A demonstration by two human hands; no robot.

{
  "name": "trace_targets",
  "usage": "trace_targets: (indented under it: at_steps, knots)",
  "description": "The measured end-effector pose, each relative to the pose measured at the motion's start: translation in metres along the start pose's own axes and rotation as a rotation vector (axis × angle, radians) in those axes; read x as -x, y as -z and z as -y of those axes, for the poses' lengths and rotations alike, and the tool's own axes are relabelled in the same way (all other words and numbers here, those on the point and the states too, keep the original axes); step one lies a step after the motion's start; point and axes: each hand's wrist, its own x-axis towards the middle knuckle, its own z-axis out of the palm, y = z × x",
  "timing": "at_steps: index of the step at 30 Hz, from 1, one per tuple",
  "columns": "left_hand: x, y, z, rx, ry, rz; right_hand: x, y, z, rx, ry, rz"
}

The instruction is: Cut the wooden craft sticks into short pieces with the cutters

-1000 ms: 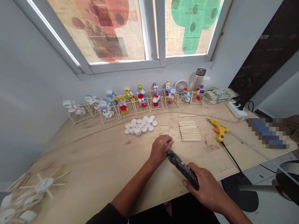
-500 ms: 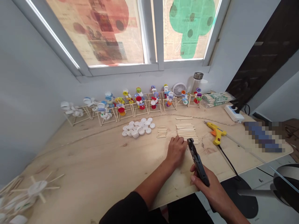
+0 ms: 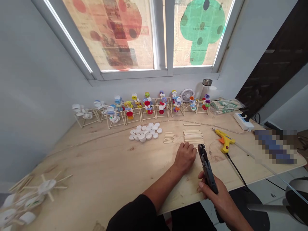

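Note:
My right hand grips black-handled pliers, head pointing up and away from me, near the table's front edge. Just left of the pliers' head, my left hand rests with curled fingers at the near end of a pile of thin wooden sticks. Whatever those fingers hold is hidden from me. To the left of that pile lie shorter stick pieces. A cluster of white bottle caps sits further left, and one stick lies apart behind the pile.
Along the wall stand stick frames with coloured cap wheels, a small fan and a bottle. On the right are a yellow glue gun, a power strip and bagged sticks. Cap-and-stick wheels lie front left.
The whole view has shifted slightly, so the scene sits a little further right and lower. Both hands and the pliers keep nearly the same place over the table.

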Motion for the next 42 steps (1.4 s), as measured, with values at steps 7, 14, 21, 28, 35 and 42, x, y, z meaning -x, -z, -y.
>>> trace_targets:
  at_steps: [7,14,21,28,35,42]
  knots:
    - [-0.005,0.006,-0.003,0.082,0.064,0.017,0.006,0.000,-0.003,0.013,0.004,-0.032]
    - [0.011,0.026,0.002,0.358,0.294,-0.025,0.011,0.001,0.002,-0.017,0.024,-0.059]
    - [0.071,0.062,0.009,1.439,0.607,0.061,-0.010,-0.009,0.015,-0.095,0.073,-0.144]
    - [0.098,0.077,0.000,1.911,0.840,0.162,-0.034,-0.033,0.034,-0.198,0.183,-0.111]
    - [0.108,0.078,0.005,2.019,0.883,0.207,-0.039,-0.048,0.041,-0.204,0.235,-0.130]
    - [0.111,0.080,0.008,2.030,0.879,0.212,-0.041,-0.058,0.043,-0.245,0.221,-0.157]
